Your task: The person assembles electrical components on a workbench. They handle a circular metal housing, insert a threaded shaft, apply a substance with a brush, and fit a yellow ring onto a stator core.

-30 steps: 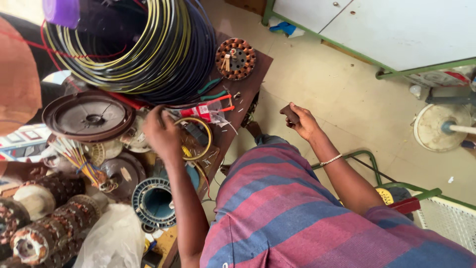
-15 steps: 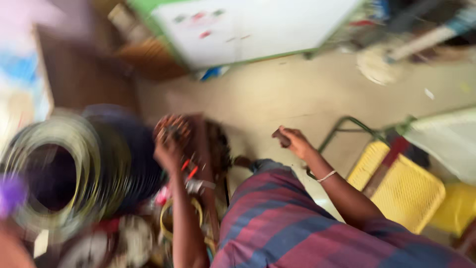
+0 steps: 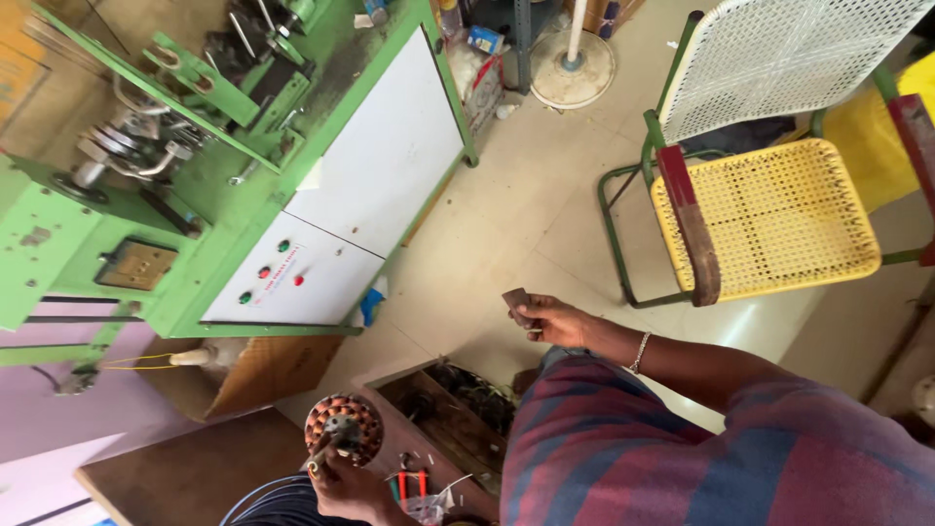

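Head view, looking straight down: left hand [image 3: 343, 484] at seven o'clock, fingers closed around a thin tool whose tip meets the round copper-wound stator [image 3: 343, 423] lying on the brown table [image 3: 185, 477]. Right hand [image 3: 547, 317] near the centre, just past six o'clock, raised over the pale floor [image 3: 526, 209], fingers pinched on a small flat brown piece [image 3: 516, 299] that sticks out toward eleven o'clock; thin bangle [image 3: 638, 353] at the wrist. Striped red-and-blue sleeve [image 3: 701, 448] filling five o'clock, hiding the floor beneath. Between the two hands, an open wooden box [image 3: 453, 394] of dark odds and ends, touching the table's edge. Red-handled pliers [image 3: 413, 481] just beside the left hand toward three o'clock. Dark coiled cable [image 3: 278, 502] at the lower rim, cut off by the frame. Green winding machine [image 3: 224, 166] with white panels and coloured buttons across nine to eleven o'clock. Yellow-seated chair [image 3: 765, 219] with a green frame at two o'clock, well apart from the right hand. Round fan base [image 3: 573, 68] at twelve o'clock
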